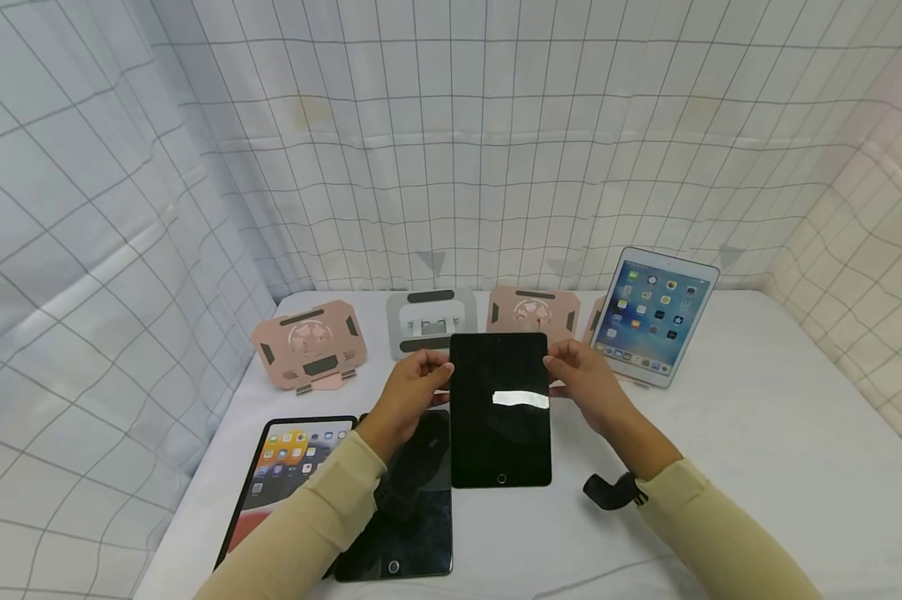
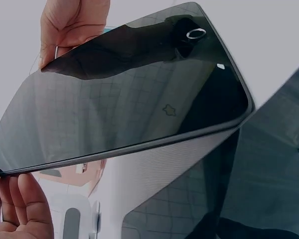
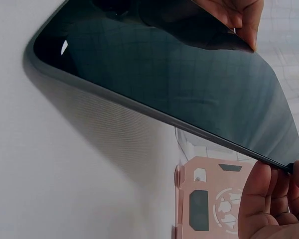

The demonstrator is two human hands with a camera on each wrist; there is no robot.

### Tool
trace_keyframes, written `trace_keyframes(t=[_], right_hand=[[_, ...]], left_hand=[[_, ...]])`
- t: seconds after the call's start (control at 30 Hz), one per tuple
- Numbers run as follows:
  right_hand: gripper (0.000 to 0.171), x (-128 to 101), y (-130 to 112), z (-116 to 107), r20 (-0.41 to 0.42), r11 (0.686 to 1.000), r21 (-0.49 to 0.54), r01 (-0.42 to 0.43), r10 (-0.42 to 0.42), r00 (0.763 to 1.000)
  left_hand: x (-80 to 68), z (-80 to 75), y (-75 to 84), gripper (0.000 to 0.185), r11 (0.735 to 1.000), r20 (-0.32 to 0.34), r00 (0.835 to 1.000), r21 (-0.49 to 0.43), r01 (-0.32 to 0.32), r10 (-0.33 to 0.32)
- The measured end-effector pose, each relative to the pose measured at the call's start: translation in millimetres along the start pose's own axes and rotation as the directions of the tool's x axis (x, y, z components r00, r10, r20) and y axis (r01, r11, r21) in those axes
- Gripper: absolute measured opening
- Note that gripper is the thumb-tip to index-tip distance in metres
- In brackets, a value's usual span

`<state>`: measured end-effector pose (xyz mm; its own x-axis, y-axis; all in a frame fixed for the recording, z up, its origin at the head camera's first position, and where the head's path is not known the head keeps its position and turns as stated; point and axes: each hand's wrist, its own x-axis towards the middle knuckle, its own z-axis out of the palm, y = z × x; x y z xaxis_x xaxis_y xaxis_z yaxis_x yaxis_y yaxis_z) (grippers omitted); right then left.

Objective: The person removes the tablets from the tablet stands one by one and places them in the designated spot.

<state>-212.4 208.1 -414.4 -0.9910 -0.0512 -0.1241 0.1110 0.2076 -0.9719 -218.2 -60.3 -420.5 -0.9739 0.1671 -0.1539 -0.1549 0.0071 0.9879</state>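
Observation:
A black tablet [image 1: 500, 442] with a dark screen and round home button is held up between both hands, home button toward the person. My left hand [image 1: 415, 390] pinches its left edge near the top, thumb on the front and fingers behind. On the opposite edge my right hand [image 1: 582, 377] grips it the same way. The left wrist view shows the left fingers [image 2: 32, 204] curled under the rim, and in the right wrist view the right fingers [image 3: 261, 199] do likewise. Below the left forearm lies another dark tablet [image 1: 421, 537], overlapped by the left arm.
A lit tablet [image 1: 278, 467] lies flat at the left. Along the back stand a pink tablet stand [image 1: 338, 333], a grey stand [image 1: 396, 325] and a second pink stand [image 1: 503, 310]. At back right, a white lit tablet [image 1: 653, 312] leans on a mostly hidden pink stand.

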Motion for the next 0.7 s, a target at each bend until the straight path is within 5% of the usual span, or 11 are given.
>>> trace_keyframes(t=[0.27,0.7], right_hand=[[0.019,-3,5,0,0.018,1.0,-0.014,-0.004,0.004,1.0],[0.02,-9,10,2,0.028,0.998,-0.028,-0.064,0.064,0.998]], left_hand=[[-3.7,-0.4,-5.3,0.014,1.0,0.009,1.0,-0.004,-0.014,0.014],[-10.3,0.6,-12.0,0.016,0.998,0.0,0.998,-0.003,0.068,-0.068]])
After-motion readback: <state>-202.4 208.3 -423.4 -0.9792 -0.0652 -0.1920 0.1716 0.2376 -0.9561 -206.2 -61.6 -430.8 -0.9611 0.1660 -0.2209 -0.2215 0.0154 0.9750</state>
